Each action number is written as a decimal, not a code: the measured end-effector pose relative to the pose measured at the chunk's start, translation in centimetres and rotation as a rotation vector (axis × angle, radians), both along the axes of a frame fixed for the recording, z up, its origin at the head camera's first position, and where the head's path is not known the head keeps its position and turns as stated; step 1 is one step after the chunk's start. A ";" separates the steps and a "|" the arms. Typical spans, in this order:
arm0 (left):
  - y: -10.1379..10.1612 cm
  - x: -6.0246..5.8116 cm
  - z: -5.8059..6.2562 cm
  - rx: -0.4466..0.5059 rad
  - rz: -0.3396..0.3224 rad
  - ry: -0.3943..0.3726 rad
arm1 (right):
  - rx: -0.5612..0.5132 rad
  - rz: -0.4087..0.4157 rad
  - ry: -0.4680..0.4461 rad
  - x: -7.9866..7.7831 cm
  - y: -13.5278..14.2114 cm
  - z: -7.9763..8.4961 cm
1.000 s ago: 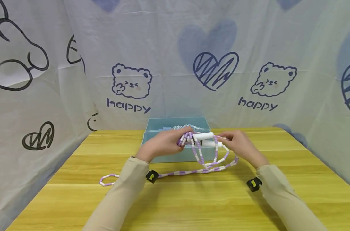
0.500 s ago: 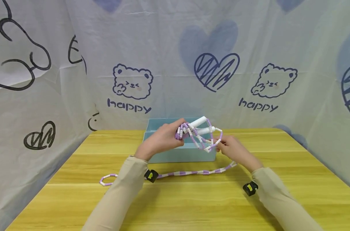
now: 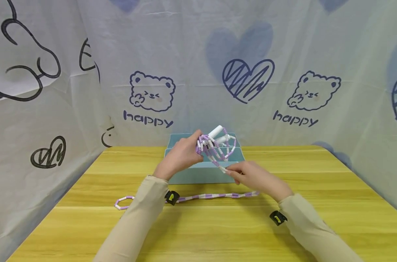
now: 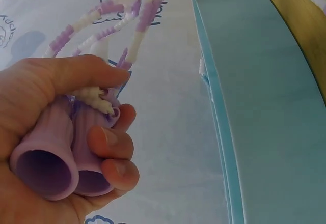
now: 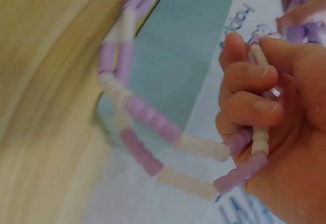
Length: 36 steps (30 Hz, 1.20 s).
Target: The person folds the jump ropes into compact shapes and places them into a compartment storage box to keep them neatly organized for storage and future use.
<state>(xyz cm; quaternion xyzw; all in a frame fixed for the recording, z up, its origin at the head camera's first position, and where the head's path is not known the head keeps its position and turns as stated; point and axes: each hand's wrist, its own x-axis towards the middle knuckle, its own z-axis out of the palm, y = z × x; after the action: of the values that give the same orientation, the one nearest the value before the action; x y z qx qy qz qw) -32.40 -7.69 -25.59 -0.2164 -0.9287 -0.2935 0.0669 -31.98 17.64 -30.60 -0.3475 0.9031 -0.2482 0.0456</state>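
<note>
My left hand (image 3: 181, 155) grips a purple-and-white beaded jump rope above the front of the box. Its two handles lie together in the palm; their flared purple ends (image 4: 48, 155) show in the left wrist view. White handle parts (image 3: 215, 131) stick up past the thumb side, with bead loops (image 3: 231, 150) hanging around them. To the right and lower, my right hand (image 3: 255, 178) pinches a doubled stretch of the beaded rope (image 5: 153, 119). More of the rope (image 3: 214, 195) lies along the table, running under the left forearm to a loop (image 3: 120, 207) on the left.
A light blue box (image 3: 205, 176) stands behind the hands near the back of the wooden table (image 3: 218, 229). A printed white cloth (image 3: 198, 91) hangs behind and at both sides. Each wrist wears a small black camera.
My right hand has moved left and lower, drawing its stretch of rope toward my left hand. My left hand has risen slightly, and the handles tilt more upward.
</note>
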 end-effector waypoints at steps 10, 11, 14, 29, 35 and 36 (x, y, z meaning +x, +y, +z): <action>0.1 -0.2 -0.3 -0.016 -0.045 -0.025 | 0.027 0.194 -0.130 3.5 -1.8 2.5; 0.2 -0.2 -0.4 -0.027 -0.053 -0.020 | 0.024 0.213 -0.132 3.9 -2.0 2.8; 0.3 -0.3 -0.7 -0.047 -0.072 -0.002 | -0.013 0.259 -0.138 4.9 -2.4 3.7; 2.3 0.4 -1.8 -0.196 -0.206 -0.016 | -0.296 0.121 -0.080 5.3 -0.4 6.4; 2.6 0.5 -2.0 -0.205 -0.258 -0.013 | -0.324 0.049 -0.035 4.6 0.5 6.6; 2.6 0.5 -2.0 -0.206 -0.272 -0.010 | -0.332 0.025 -0.019 4.5 0.8 6.7</action>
<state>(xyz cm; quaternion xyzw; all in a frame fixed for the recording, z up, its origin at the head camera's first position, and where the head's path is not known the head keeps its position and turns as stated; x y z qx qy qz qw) -31.91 -5.06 -27.56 -0.3445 -0.9163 -0.2042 -0.0006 -27.47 18.45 -23.88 -0.3592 0.8448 -0.3966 -0.0008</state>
